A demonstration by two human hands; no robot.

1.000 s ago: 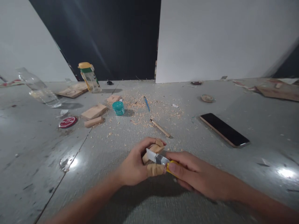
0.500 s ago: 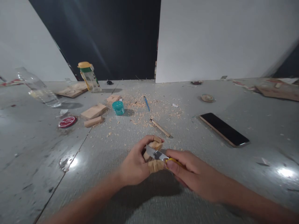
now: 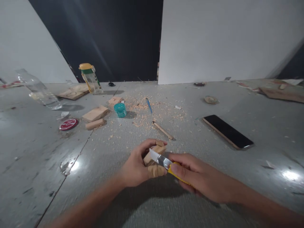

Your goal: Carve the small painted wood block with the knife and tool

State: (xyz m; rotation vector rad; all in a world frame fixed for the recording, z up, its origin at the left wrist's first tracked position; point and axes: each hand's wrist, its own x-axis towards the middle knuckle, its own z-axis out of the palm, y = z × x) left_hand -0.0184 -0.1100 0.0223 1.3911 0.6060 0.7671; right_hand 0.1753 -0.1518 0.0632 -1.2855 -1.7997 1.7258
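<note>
While left hand (image 3: 135,166) grips wood piece (image 3: 153,155), right hand (image 3: 194,177) holds knife (image 3: 161,161), pencil (image 3: 163,130) beyond, phone (image 3: 227,131) rightward

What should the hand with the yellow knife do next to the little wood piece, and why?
Probably push the blade forward in a short, shallow stroke away from the body. The right hand grips the yellow knife with its edge lying on the wood piece, which the left hand clamps with taped fingertips. Shavings on the floor suggest whittling.
</note>
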